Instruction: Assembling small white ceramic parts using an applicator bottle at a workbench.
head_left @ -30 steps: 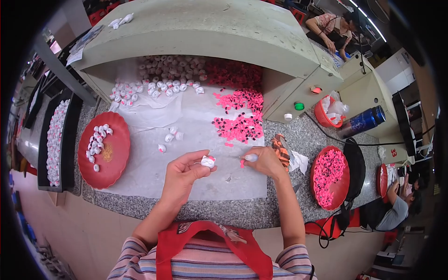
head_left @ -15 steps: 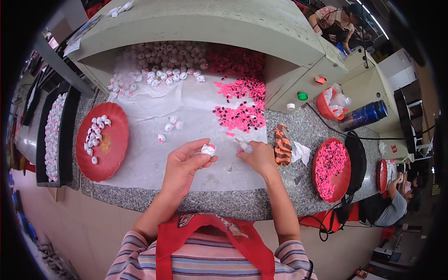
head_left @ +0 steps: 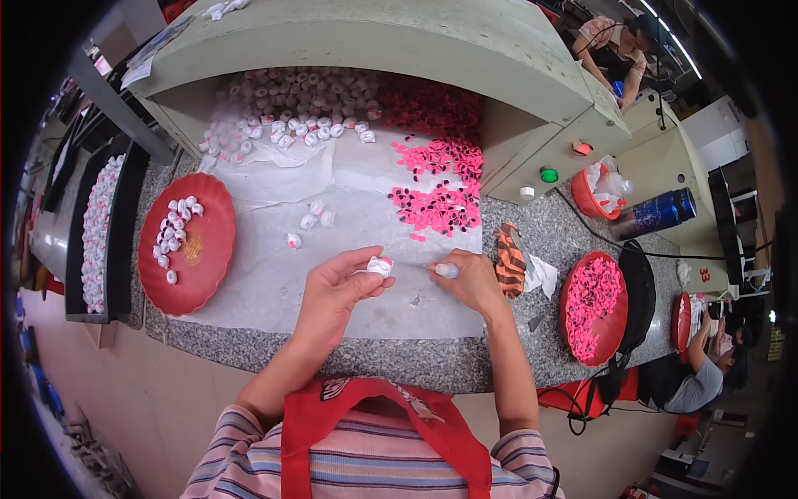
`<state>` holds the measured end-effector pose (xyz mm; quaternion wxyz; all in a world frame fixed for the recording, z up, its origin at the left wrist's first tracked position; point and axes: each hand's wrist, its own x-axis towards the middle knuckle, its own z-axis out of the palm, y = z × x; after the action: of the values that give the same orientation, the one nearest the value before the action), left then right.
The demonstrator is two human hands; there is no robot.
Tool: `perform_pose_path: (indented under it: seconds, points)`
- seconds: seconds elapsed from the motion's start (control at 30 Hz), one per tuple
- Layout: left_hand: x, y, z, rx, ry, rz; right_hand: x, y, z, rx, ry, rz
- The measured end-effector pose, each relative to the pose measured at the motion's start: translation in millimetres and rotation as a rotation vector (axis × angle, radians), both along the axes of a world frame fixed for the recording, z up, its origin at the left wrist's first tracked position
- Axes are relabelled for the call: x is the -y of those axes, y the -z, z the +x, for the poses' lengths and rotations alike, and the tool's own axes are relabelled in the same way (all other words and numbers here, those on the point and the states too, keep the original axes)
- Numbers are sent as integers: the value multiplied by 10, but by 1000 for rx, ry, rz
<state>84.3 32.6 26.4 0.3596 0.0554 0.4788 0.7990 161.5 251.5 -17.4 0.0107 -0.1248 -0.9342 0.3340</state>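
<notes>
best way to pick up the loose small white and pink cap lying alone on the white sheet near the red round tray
Pinch the small white and pink cap across its sides, from above. It lies alone on the white sheet, clear of its neighbours and right of the red round tray, so fingertips fit either side. The left hand is nearest.

Speckled grey stone counter (head_left: 391,358), polished looking, under a thin, creased white sheet (head_left: 274,274), plastic or paper, hard to tell which. Glossy red plastic trays, one at the left (head_left: 208,266) with small smooth white plastic caps (head_left: 174,224), one at the right (head_left: 573,320) heaped with bright pink plastic bits (head_left: 594,299); matt, painted greenish metal on the hood (head_left: 399,37) above. Smooth white plastic piece (head_left: 381,266) in the left hand (head_left: 332,295), small glossy tube (head_left: 445,269) in the right hand (head_left: 470,283), striped orange cloth (head_left: 509,262) and crumpled white paper (head_left: 542,274) just beside.
</notes>
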Motion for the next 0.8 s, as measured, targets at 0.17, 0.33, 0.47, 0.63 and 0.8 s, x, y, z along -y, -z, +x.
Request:
perform_pose_path:
  seconds: [0.17,0.33,0.47,0.63,0.8]
  points:
    - [-46,19,41,-150,-34,-18,74,46,126,-296,173,-121]
    - [-106,-14,100,-291,-61,-42,733,-776,153,-301,337,-793]
    - [-137,-34,110,-323,-34,44,842,-791,91,-359,268,-755]
    - [-138,-88,142,-422,-27,45,812,-726,151,-340,338,-788]
    - [-83,-141,119,-463,22,113,911,-765,166,-470,411,-805]
